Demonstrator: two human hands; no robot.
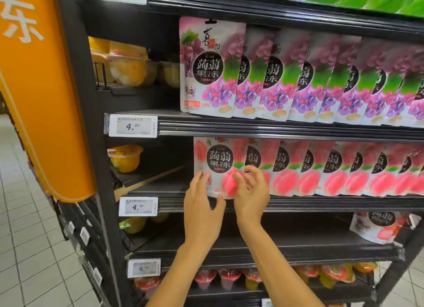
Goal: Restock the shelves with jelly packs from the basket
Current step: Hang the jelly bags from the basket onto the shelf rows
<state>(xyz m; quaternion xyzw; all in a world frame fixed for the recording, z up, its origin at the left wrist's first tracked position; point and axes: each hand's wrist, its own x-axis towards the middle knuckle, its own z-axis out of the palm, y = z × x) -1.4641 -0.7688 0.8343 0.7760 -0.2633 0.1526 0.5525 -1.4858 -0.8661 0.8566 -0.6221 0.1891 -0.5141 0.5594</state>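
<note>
A pink peach jelly pack (218, 159) stands upright at the left end of a row of peach jelly packs (332, 169) on the middle shelf (321, 205). My left hand (202, 203) touches its lower left edge, thumb at the bottom. My right hand (251, 189) presses on its lower right front, fingers curled over it. Both hands hold this front pack. The shelf above carries a row of purple grape jelly packs (286, 77). The basket is out of view.
A lone strawberry jelly pack (378, 226) leans at the right of the lower shelf (263, 251). Fruit cups (125, 157) sit on the left shelves, and more cups (229, 279) fill the bottom shelf. Price tags (133, 126) line the shelf edges. An orange sign (39, 88) juts out left.
</note>
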